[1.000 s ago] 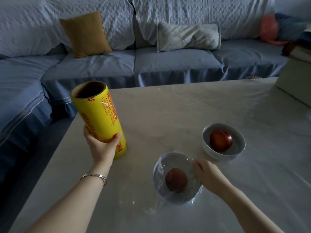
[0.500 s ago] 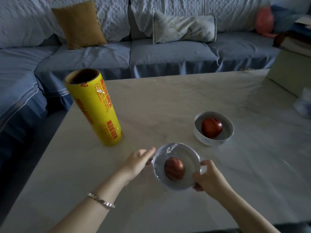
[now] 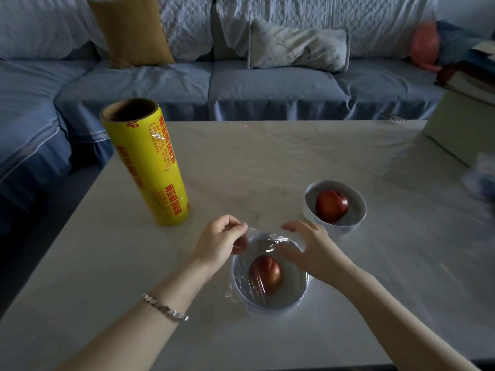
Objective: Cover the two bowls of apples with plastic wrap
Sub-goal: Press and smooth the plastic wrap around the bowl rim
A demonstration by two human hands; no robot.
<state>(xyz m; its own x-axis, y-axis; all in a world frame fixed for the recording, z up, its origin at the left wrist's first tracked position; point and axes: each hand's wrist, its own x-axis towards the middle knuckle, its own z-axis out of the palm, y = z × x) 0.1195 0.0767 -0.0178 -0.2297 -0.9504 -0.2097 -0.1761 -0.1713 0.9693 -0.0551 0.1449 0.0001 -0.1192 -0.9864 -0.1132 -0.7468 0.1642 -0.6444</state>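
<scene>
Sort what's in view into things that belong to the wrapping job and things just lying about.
Job:
near bowl with its apple, film over it
far bowl with its apple, uncovered
plastic wrap roll
left hand, pinching film
right hand, open

Lying about:
mustard cushion
grey pillow
box

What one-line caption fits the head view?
Both hands press clear plastic wrap over the near apple bowl.

Dim room, soft daylight glare on table (image 3: 267,162), edges bowed, blurred.
</scene>
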